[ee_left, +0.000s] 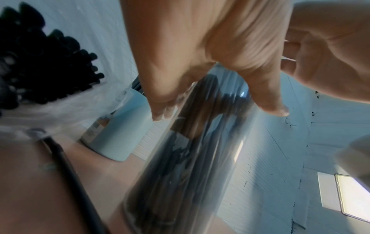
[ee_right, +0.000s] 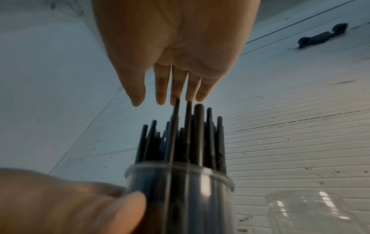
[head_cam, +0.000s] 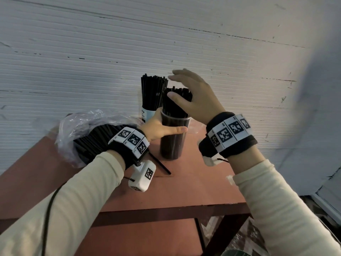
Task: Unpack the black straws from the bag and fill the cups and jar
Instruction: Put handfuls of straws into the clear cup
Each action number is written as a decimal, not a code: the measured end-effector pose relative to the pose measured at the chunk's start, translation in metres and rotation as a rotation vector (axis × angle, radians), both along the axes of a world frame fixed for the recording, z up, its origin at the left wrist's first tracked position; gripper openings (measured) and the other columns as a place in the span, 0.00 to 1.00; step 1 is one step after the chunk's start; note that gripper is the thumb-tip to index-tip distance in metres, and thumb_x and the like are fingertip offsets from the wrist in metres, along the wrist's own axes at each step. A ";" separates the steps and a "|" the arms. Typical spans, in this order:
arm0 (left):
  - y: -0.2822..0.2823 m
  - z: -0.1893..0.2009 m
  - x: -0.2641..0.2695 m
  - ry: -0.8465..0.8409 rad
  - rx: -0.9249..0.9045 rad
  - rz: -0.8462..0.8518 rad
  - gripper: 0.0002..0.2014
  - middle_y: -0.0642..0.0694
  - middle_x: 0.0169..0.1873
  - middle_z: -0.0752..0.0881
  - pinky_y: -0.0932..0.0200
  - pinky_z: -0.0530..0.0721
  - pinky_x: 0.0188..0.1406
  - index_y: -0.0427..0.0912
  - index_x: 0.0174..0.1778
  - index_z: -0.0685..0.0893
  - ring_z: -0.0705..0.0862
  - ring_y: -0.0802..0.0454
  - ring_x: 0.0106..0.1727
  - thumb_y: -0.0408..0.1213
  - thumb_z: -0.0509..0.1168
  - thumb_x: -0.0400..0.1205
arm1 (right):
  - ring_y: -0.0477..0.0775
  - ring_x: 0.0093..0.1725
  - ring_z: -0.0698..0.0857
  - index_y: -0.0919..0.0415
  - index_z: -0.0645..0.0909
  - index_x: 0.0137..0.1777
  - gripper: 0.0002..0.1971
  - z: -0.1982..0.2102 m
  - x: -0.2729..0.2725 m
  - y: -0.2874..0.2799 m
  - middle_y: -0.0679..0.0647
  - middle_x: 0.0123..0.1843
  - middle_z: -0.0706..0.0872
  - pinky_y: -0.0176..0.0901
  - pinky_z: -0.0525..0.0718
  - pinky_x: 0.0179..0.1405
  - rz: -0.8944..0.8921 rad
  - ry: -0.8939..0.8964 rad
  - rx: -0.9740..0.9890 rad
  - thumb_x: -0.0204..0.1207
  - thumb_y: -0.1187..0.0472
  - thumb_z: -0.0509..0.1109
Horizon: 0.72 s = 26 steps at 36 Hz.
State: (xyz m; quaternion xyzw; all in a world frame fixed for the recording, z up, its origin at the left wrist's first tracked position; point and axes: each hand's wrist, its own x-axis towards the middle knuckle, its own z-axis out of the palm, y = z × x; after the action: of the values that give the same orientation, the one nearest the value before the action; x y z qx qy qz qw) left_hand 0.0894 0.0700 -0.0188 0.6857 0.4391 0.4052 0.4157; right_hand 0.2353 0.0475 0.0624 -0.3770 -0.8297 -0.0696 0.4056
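A clear plastic cup (head_cam: 173, 139) packed with black straws (head_cam: 177, 100) stands upright on the red-brown table (head_cam: 184, 191). My left hand (head_cam: 164, 130) grips the cup's side, thumb across the front; the left wrist view shows its fingers (ee_left: 160, 101) curled round the cup (ee_left: 190, 150). My right hand (head_cam: 184, 85) hovers over the straw tops, fingers straight. In the right wrist view its fingertips (ee_right: 176, 98) are at the tallest straws (ee_right: 192, 134). A light-blue cup (head_cam: 147, 112) full of straws stands behind. The clear bag (head_cam: 83, 133) of straws lies at the left.
One loose straw (head_cam: 160, 165) lies on the table near my left wrist. An empty clear cup (ee_right: 310, 213) sits to the right of the filled one, mostly hidden in the head view. A white ribbed wall (head_cam: 92, 61) stands right behind the cups. The table's front edge (head_cam: 175, 207) is close.
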 end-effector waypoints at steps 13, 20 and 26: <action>-0.036 0.051 -0.075 0.142 0.293 0.309 0.15 0.47 0.52 0.88 0.71 0.80 0.49 0.48 0.54 0.84 0.85 0.66 0.45 0.25 0.68 0.77 | 0.40 0.33 0.79 0.57 0.82 0.39 0.04 -0.021 -0.033 -0.048 0.45 0.33 0.82 0.27 0.76 0.35 0.197 0.207 -0.202 0.74 0.66 0.71; -0.062 0.064 -0.135 0.208 0.418 0.478 0.12 0.55 0.45 0.89 0.60 0.82 0.49 0.56 0.45 0.87 0.85 0.60 0.39 0.31 0.69 0.76 | 0.50 0.57 0.84 0.53 0.81 0.68 0.20 -0.059 -0.061 -0.044 0.51 0.59 0.86 0.42 0.81 0.60 -0.045 -0.568 -0.710 0.78 0.50 0.71; -0.067 0.051 -0.180 0.474 0.285 0.457 0.16 0.51 0.61 0.83 0.51 0.76 0.62 0.66 0.48 0.84 0.79 0.50 0.63 0.35 0.72 0.76 | 0.54 0.56 0.79 0.60 0.73 0.72 0.26 -0.074 -0.073 -0.039 0.55 0.60 0.81 0.37 0.69 0.45 -0.181 -0.784 -0.781 0.76 0.52 0.73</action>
State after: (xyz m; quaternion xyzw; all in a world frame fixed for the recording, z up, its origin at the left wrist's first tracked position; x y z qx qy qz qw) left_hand -0.0907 0.0029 0.0324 0.6959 0.6042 0.3748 0.1012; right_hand 0.1625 0.0080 -0.0111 -0.5148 -0.8469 0.0735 -0.1109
